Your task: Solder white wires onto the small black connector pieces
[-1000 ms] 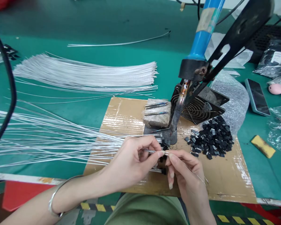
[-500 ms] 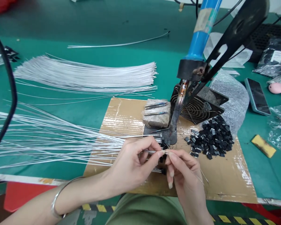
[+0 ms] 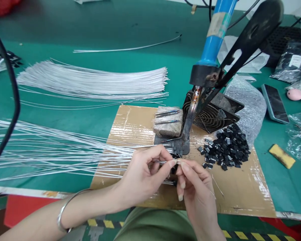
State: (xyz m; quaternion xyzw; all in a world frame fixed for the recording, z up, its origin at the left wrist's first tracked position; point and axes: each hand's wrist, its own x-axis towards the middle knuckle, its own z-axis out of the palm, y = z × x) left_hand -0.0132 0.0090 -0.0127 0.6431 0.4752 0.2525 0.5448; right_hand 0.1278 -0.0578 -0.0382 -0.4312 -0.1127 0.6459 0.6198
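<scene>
Head view: left hand (image 3: 142, 177) pinched closed on a thin wire (image 3: 161, 162). Right hand (image 3: 197, 184) pinched at the wire's end, fingertips just beside the left's; exact contact too small to tell. White wires (image 3: 126, 152) left of hands, black plugs (image 3: 228, 147) right, soldering iron (image 3: 212, 47) beyond, cardboard (image 3: 130, 122) underneath, on green counter (image 3: 140, 23).

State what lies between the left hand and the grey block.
In the head view, a black plate, a thin metal rod on it and some white wires show between the left hand and block.
</scene>
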